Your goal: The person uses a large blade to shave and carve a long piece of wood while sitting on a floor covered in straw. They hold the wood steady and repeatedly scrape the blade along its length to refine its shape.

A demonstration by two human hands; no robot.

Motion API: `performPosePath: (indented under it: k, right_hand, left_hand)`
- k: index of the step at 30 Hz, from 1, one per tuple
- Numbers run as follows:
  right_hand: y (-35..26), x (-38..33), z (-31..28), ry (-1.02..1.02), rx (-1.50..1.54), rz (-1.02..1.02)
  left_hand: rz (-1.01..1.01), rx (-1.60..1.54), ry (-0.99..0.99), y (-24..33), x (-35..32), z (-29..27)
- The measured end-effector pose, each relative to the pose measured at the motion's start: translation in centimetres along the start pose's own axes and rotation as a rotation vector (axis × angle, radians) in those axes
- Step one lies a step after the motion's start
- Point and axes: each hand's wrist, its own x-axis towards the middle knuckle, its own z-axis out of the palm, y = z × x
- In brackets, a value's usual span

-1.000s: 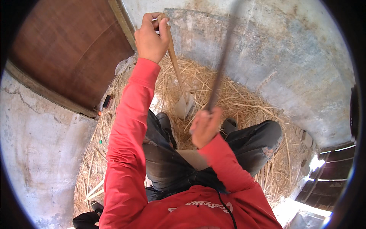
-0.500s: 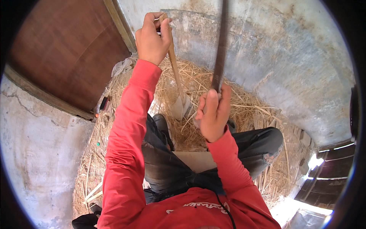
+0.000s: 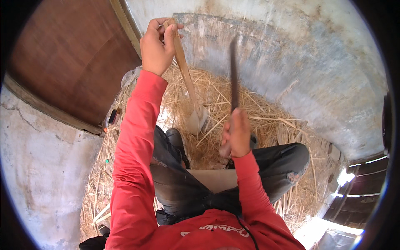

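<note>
My left hand (image 3: pixel 157 52) pinches the top end of a long wooden stick (image 3: pixel 185 75), thumb on one side and fingers on the other. The stick leans, its lower end at a pale block (image 3: pixel 195 121) on the straw between my feet. To the right, my right hand (image 3: pixel 239 134) is wrapped round the handle of a machete (image 3: pixel 234 77). Its dark, narrow blade points away from me toward the wall, apart from the stick. The handle's rounded butt shows below my fist.
Straw and shavings (image 3: pixel 266 112) cover the floor around my feet. A stained grey wall (image 3: pixel 308 62) curves across the front and right. A brown door panel (image 3: pixel 71 58) stands at left. A small dark object (image 3: pixel 113 116) lies near it. Bricks (image 3: pixel 333 152) sit at the right.
The machete has swung down, and its tip has come into view. My right hand has moved slightly nearer me. My left hand and the stick's top have shifted a little left.
</note>
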Motion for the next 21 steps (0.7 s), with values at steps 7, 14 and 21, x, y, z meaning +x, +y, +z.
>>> performPosePath:
  k: [7, 14, 21]
  right_hand:
    - [10.9, -3.0, 0.6, 0.039, 0.0, -0.23]
    - [5.6, -2.4, 0.4, 0.059, -0.142, 0.24]
    - [3.3, -1.9, 1.9, 0.056, -0.055, -0.526]
  left_hand:
    - [-0.04, -0.222, -0.11, -0.3, 0.8, 0.4]
    - [-0.061, -0.291, -0.048, 0.0, -0.3, -0.6]
    - [-0.075, -0.28, -0.064, -0.2, 0.2, 0.2]
